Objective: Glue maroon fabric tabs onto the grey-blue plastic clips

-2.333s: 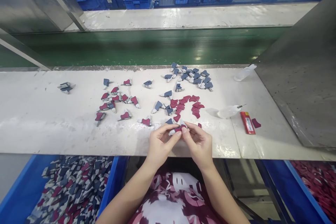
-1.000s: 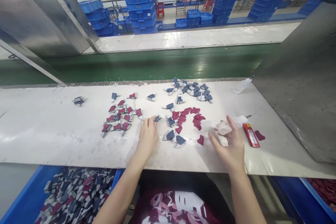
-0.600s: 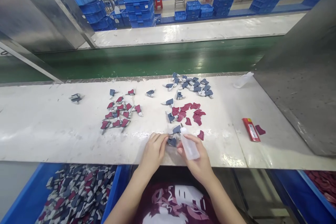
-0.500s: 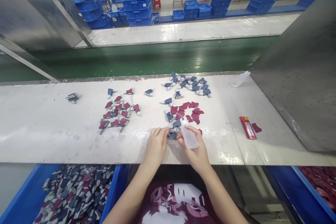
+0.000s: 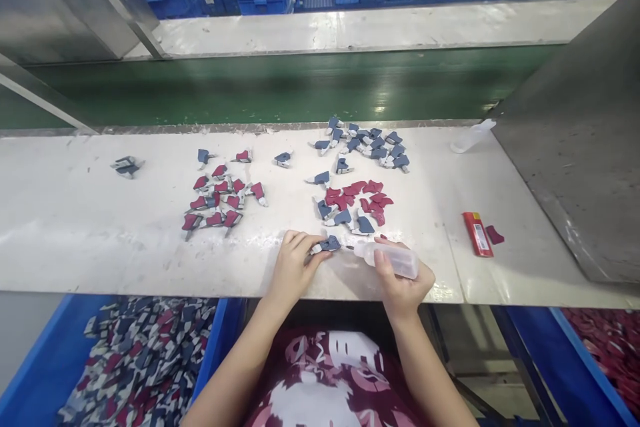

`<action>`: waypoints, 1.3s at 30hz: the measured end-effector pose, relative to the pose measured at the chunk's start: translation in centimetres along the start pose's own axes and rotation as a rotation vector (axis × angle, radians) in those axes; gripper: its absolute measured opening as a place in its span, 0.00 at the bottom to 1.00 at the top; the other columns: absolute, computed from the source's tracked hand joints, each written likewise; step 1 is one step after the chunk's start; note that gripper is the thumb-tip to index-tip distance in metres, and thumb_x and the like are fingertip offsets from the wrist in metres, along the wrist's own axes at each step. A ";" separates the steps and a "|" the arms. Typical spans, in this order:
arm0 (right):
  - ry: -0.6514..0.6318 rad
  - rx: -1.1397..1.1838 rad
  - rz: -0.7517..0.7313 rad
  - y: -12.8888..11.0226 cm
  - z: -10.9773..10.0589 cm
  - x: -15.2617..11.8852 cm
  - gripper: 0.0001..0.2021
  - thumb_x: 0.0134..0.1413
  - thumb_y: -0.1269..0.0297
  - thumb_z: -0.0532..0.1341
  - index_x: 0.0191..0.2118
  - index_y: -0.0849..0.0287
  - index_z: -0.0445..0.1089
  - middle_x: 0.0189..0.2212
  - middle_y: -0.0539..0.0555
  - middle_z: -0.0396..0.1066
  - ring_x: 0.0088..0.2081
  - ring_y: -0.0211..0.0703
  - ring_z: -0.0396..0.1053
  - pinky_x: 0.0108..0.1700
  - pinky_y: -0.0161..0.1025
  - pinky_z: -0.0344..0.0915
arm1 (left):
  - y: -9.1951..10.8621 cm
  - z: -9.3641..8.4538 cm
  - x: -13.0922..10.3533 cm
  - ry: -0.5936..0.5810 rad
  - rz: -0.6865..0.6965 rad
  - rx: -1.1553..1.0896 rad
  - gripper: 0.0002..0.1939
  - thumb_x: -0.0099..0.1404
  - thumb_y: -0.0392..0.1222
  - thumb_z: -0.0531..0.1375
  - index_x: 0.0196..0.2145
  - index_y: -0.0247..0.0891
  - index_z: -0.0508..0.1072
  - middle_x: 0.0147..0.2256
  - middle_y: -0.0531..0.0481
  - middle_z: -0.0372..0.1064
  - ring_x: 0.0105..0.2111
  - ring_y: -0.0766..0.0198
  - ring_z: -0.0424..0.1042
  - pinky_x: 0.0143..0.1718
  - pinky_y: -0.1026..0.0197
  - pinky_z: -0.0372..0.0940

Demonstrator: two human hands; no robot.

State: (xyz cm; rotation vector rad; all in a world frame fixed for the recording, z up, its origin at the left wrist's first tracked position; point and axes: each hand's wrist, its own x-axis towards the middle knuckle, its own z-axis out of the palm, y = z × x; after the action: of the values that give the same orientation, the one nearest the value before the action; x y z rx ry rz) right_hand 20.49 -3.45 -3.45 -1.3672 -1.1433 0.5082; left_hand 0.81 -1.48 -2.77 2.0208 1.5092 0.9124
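Observation:
Between the thumb and fingers of my left hand (image 5: 294, 265) is a small blue-and-grey plastic part (image 5: 329, 244), held just above the white table. My right hand (image 5: 407, 283) is wrapped round a translucent squeeze bottle (image 5: 393, 259), tilted so that its thin dark tip points left, close to the part. Beyond my hands lie loose maroon pieces (image 5: 357, 195) and several blue-and-grey parts (image 5: 370, 143). On the left, a group of similar parts with maroon pieces on them (image 5: 220, 201) is spread out.
A red-and-yellow packet (image 5: 477, 235) lies right, beside one maroon piece (image 5: 495, 235). Another translucent bottle (image 5: 471, 136) rests near the metal panel (image 5: 575, 167). Below the table edge are blue bins with parts (image 5: 145, 360) and maroon pieces (image 5: 607, 347). A green belt (image 5: 300, 87) runs behind.
My right hand has turned the bottle from upright to nearly level, its tip now facing the part. The left hand has lifted the part slightly. The view has tipped downward.

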 end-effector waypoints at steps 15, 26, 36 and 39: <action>-0.125 -0.136 -0.115 -0.7 0.9 0.6 0.10 0.54 0.58 0.67 0.40 0.56 0.79 0.34 0.56 0.80 0.31 0.47 0.78 0.33 0.42 0.75 | -0.1 0.0 0.2 -0.025 0.008 0.006 0.08 0.66 0.42 0.65 0.42 0.41 0.76 0.37 0.48 0.77 0.40 0.55 0.67 0.42 0.54 0.64; -0.134 -0.124 -0.135 -0.6 0.9 0.6 0.10 0.55 0.59 0.67 0.40 0.57 0.79 0.33 0.56 0.80 0.32 0.47 0.78 0.33 0.40 0.74 | -0.2 0.0 0.1 0.005 0.053 -0.011 0.08 0.65 0.40 0.67 0.42 0.40 0.76 0.37 0.48 0.78 0.39 0.56 0.67 0.41 0.55 0.65; -0.059 -0.068 -0.078 -0.2 0.4 0.1 0.07 0.56 0.63 0.66 0.39 0.59 0.79 0.32 0.55 0.79 0.33 0.46 0.77 0.33 0.39 0.71 | -0.3 0.2 -0.1 0.052 0.158 0.027 0.08 0.65 0.40 0.66 0.42 0.38 0.75 0.36 0.47 0.76 0.37 0.56 0.68 0.39 0.55 0.67; -0.046 -0.066 -0.055 -0.1 0.1 -0.1 0.08 0.57 0.62 0.66 0.38 0.59 0.79 0.32 0.55 0.79 0.33 0.46 0.77 0.33 0.39 0.71 | -0.1 0.3 -0.2 0.071 0.203 0.045 0.09 0.66 0.40 0.65 0.44 0.39 0.75 0.36 0.47 0.76 0.37 0.56 0.68 0.39 0.54 0.68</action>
State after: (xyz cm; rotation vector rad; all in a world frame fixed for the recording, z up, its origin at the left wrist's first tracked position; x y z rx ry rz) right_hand 20.31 -3.47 -3.43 -1.3832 -1.2407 0.4680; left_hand 0.90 -1.62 -3.07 2.2273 1.3906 1.0475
